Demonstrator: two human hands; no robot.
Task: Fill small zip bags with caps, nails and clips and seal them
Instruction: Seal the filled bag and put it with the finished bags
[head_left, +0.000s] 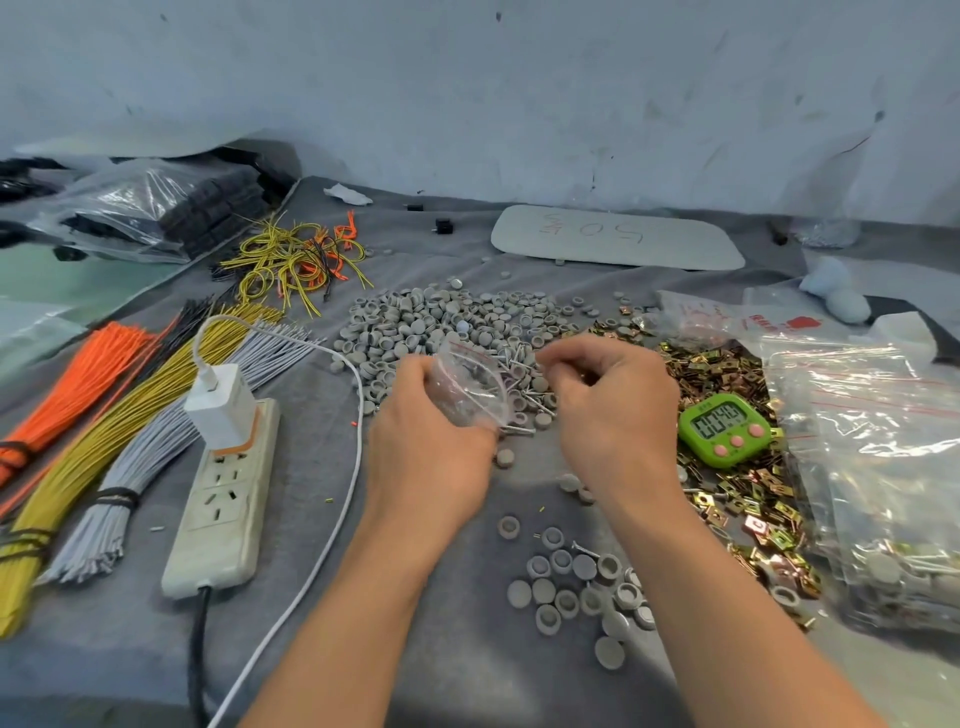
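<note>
The left hand (431, 452) grips a small crumpled clear plastic zip bag (467, 384), its red-lined mouth gaping. The right hand (615, 410) curls its fingers; whether they pinch anything, I cannot tell.

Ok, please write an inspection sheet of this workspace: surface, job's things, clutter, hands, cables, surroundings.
Surface: grey cloth, creased.
Job's things: zip bag in left hand; caps and clips in heaps, nails between; filled bags at right.
Clutter: green timer, wire bundles, grey board.
Hands: left holds the zip bag; right hand curled, contents unclear.
Cables: white cable from charger on power strip.
Surroundings: pale wall behind.
</note>
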